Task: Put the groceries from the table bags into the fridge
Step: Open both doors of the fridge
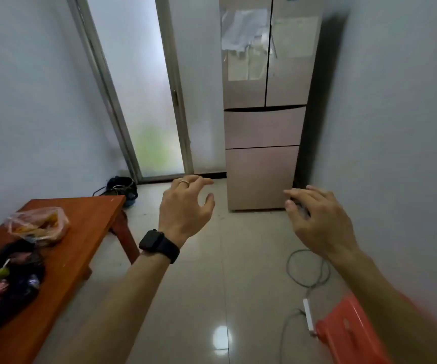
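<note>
Both hands [186,206] hang empty, bags [37,224] left, fridge [263,127] ahead.

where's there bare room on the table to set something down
The table is bare at its far end, beyond the clear bag, and along its right edge beside both bags. The near left is crowded: the black bag fills it.

Rose-pink fridge [262,127] beyond the left hand [186,206] and right hand [319,222]; red-brown table [88,232] left of them, with a black bag [10,279] and a clear bag [39,224] showing orange; black watch [159,245], gold ring [184,182]; orange-red stool [348,327]; cream floor [199,285] tiles.
</note>
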Tool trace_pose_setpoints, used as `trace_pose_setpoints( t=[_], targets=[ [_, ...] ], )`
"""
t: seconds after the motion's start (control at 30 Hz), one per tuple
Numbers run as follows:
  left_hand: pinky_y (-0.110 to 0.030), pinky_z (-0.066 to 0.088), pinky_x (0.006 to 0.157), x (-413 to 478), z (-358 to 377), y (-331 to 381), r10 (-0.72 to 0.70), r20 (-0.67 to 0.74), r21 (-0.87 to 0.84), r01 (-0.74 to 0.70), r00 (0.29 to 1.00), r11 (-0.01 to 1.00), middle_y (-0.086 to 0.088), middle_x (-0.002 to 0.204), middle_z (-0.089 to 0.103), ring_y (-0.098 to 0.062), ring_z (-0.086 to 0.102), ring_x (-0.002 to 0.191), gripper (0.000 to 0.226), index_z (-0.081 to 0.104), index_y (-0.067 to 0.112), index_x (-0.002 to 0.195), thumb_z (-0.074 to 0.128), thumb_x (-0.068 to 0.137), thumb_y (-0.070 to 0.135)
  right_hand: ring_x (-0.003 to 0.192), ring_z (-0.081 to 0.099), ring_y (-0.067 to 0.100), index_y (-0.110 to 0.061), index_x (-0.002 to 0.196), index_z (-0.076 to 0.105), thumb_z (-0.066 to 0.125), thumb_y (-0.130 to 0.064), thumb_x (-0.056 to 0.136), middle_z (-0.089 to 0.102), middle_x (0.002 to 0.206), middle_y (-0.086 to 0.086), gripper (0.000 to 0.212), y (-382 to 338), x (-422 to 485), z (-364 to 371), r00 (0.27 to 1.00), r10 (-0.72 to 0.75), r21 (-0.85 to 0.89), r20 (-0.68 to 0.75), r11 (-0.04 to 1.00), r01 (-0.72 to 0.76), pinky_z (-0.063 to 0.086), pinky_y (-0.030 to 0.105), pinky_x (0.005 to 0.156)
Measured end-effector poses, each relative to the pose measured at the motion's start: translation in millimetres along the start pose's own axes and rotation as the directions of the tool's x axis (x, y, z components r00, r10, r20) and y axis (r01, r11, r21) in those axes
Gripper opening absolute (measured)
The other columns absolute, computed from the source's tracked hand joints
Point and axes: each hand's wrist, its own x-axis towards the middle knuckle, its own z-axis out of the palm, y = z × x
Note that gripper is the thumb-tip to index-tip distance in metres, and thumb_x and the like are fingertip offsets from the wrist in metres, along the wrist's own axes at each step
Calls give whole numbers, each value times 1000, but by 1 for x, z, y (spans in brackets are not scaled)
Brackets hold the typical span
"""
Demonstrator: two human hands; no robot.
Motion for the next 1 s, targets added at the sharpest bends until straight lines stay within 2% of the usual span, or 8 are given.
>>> trace_pose_setpoints(
  t=[0.2,0.3,0.43,0.63,0.87,1.0],
  targets=[
    [-42,47,100,91,73,-27,-10,55,6,9,998,1000,8,129,62,-16,49,124,35,62,35,126,59,92,41,131,48,20,-24,127,68,44,-44,94,67,129,-4,45,62,92,50,999,39,-58,14,998,-38,42,37,102],
    [-40,47,100,148,107,-39,-41,67,-4,42,997,999,9,129,61,-15,49,122,35,62,36,126,58,92,40,133,47,19,-25,128,67,46,-42,97,67,129,-4,41,97,152,72,998,56,-34,20,998,-55,41,37,102],
    [-36,49,96,221,146,-47,-55,76,-28,58,996,998,10,126,62,-15,53,118,33,64,36,124,59,92,37,134,45,18,-28,130,64,42,-46,97,65,131,-7,44,135,230,94,999,45,-50,20,998,-44,43,41,103],
    [-32,51,89,324,210,-62,-75,92,-41,79,993,996,9,124,63,-13,53,115,31,64,35,123,58,93,39,135,44,18,-27,134,62,48,-41,100,63,135,-5,39,184,340,136,996,67,-52,58,997,-64,39,38,106],
    [-42,53,88,451,306,-103,-58,134,-25,61,989,998,4,121,65,-20,54,114,36,61,35,128,57,92,41,138,41,15,-29,141,55,48,-42,101,59,140,-8,42,241,463,208,992,82,-85,92,994,-74,36,38,109],
    [-35,52,87,537,362,-124,-39,140,-58,47,989,997,3,121,64,-17,56,108,35,61,35,128,56,94,41,137,41,13,-32,140,55,47,-44,101,58,140,-12,42,276,539,249,988,117,-106,98,989,-106,36,37,111]
  ],
)
